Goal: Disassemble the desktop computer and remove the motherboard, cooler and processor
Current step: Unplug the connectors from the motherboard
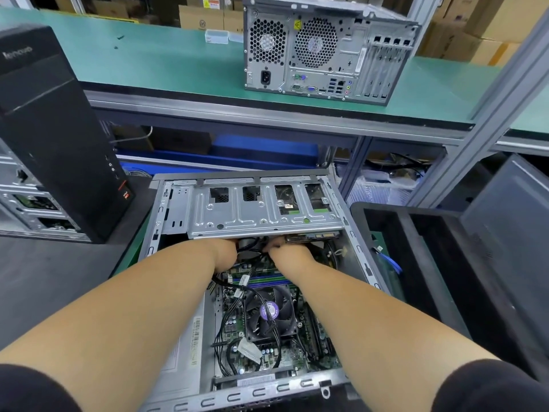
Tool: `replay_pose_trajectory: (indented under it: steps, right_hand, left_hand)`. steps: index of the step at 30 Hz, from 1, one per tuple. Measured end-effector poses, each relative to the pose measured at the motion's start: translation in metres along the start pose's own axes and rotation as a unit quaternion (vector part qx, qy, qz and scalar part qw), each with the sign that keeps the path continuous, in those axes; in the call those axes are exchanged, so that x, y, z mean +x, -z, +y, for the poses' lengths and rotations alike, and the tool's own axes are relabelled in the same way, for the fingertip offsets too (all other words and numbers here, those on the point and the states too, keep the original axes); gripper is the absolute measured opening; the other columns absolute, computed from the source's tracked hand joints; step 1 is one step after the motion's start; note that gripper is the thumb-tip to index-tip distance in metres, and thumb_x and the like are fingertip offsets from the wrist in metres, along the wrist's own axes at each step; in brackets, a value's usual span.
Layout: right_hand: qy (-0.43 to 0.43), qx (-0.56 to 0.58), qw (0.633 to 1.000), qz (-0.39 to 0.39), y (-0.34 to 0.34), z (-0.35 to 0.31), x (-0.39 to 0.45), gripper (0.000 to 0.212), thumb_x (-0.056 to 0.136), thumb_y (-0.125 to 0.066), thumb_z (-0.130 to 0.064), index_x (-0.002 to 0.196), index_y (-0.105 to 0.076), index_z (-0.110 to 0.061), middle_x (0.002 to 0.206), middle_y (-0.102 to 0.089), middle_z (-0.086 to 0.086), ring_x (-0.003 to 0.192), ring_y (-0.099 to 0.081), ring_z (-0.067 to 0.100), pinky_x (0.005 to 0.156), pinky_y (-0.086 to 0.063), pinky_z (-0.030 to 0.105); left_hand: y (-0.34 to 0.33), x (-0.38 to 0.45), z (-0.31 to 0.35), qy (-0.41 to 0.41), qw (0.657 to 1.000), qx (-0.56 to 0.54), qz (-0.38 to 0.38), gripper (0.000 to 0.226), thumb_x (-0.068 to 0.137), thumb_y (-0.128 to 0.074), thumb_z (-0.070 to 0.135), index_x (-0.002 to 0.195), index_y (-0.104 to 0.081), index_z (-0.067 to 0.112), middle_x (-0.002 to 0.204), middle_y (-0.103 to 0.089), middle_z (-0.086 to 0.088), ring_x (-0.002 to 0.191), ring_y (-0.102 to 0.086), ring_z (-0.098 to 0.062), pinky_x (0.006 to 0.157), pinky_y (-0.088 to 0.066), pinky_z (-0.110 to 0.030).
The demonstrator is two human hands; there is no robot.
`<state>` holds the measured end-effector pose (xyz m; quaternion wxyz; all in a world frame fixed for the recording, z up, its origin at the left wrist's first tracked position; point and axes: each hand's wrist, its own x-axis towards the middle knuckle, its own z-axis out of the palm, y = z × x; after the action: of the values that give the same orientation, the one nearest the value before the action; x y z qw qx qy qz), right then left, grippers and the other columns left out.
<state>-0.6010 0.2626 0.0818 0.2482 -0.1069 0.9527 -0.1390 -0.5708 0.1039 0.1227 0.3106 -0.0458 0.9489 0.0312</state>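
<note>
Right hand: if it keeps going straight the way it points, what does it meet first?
Probably the drive cage. The right hand points away from the person, fingertips already at the cage's lower edge among black cables. Depth under the cage is unclear.

Bright, even overhead light; soft shadows, wide-angle bending at edges, slight blur.

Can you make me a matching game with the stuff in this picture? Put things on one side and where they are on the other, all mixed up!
Things:
1. cooler fan
2. grey computer tower
3. black Lenovo tower
4. drive cage

Places:
A. standing at the left of the open case
B. on the green shelf at the back
C. on the motherboard, between the two arms
D. across the far end of the open case, above the hands

Pairs: 1-C, 2-B, 3-A, 4-D
</note>
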Motion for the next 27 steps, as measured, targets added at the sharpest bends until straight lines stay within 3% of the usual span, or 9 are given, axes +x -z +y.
replay_pose_trajectory:
  steps: [3, 6, 9, 11, 13, 16, 20, 27]
  right_hand:
    - [0.012, 0.027, 0.999, -0.043, 0.006, -0.010, 0.003, 0.054, 0.101, -0.032, -0.051, 0.144, -0.040, -0.020, 0.140, -0.052, 0.010, 0.117, -0.054, 0.025, 0.097, -0.040, 0.033]
    - [-0.011, 0.031, 0.998, -0.062, 0.005, -0.012, 0.012, 0.056, 0.093, -0.044, -0.061, 0.133, -0.050, -0.023, 0.130, -0.058, 0.003, 0.120, -0.053, 0.024, 0.100, -0.042, 0.035]
    - [-0.035, 0.012, 0.997, -0.073, 0.003, -0.012, 0.014, 0.048, 0.087, -0.051, -0.053, 0.124, -0.049, -0.023, 0.101, -0.061, 0.002, 0.100, -0.059, 0.022, 0.081, -0.046, 0.030]
    - [-0.033, -0.015, 0.998, -0.058, 0.001, -0.012, 0.015, 0.058, 0.085, -0.053, -0.042, 0.137, -0.037, -0.020, 0.091, -0.059, 0.001, 0.088, -0.058, 0.023, 0.072, -0.045, 0.029]
    - [-0.029, -0.023, 0.998, -0.043, -0.001, -0.010, 0.016, 0.070, 0.087, -0.055, -0.043, 0.147, -0.026, -0.022, 0.115, -0.061, 0.005, 0.102, -0.061, 0.026, 0.082, -0.048, 0.031]
    - [-0.012, -0.022, 1.000, -0.019, -0.004, -0.006, 0.019, 0.076, 0.088, -0.057, -0.052, 0.150, -0.025, -0.023, 0.146, -0.045, 0.005, 0.126, -0.051, 0.028, 0.101, -0.045, 0.038]
    - [0.030, -0.045, 0.997, 0.049, -0.008, -0.004, 0.018, 0.066, 0.090, -0.058, -0.046, 0.146, -0.033, -0.021, 0.145, -0.045, 0.009, 0.124, -0.052, 0.032, 0.096, -0.047, 0.040]
    - [0.057, -0.069, 0.993, 0.073, -0.005, -0.001, 0.010, 0.045, 0.094, -0.057, -0.034, 0.133, -0.047, -0.013, 0.127, -0.058, 0.015, 0.109, -0.060, 0.035, 0.086, -0.051, 0.038]
  left_hand:
    - [0.000, 0.001, -0.003, 0.001, 1.000, 0.004, 0.023, 0.038, 0.102, -0.038, 0.020, 0.137, -0.046, 0.006, 0.140, -0.047, -0.010, 0.115, -0.049, -0.021, 0.106, -0.036, -0.033]
    - [-0.002, 0.003, -0.005, -0.019, 0.999, 0.013, 0.039, 0.042, 0.100, -0.045, 0.029, 0.137, -0.045, 0.008, 0.138, -0.050, -0.011, 0.101, -0.046, -0.018, 0.100, -0.037, -0.030]
    - [-0.001, 0.002, -0.005, -0.020, 1.000, 0.012, 0.015, 0.050, 0.093, -0.059, 0.034, 0.134, -0.047, 0.008, 0.133, -0.055, -0.010, 0.113, -0.055, -0.025, 0.098, -0.041, -0.032]
    - [-0.001, 0.002, -0.006, -0.023, 1.000, 0.007, 0.002, 0.055, 0.088, -0.066, 0.035, 0.133, -0.049, 0.008, 0.132, -0.057, -0.009, 0.116, -0.055, -0.026, 0.098, -0.044, -0.034]
    - [0.000, 0.001, -0.007, -0.017, 1.000, 0.007, -0.009, 0.054, 0.088, -0.065, 0.036, 0.132, -0.051, 0.007, 0.131, -0.057, -0.010, 0.116, -0.055, -0.026, 0.098, -0.044, -0.034]
    - [-0.002, 0.001, -0.008, -0.021, 1.000, -0.006, -0.005, 0.056, 0.091, -0.061, 0.040, 0.135, -0.048, 0.009, 0.134, -0.054, -0.009, 0.119, -0.053, -0.026, 0.102, -0.040, -0.035]
    - [-0.003, 0.003, -0.008, -0.031, 0.999, -0.013, 0.007, 0.056, 0.092, -0.057, 0.044, 0.135, -0.047, 0.009, 0.136, -0.053, -0.009, 0.121, -0.051, -0.026, 0.102, -0.038, -0.033]
    - [-0.003, 0.003, -0.008, -0.032, 0.999, -0.021, -0.011, 0.056, 0.095, -0.053, 0.044, 0.137, -0.046, 0.008, 0.137, -0.052, -0.010, 0.122, -0.050, -0.026, 0.099, -0.036, -0.031]
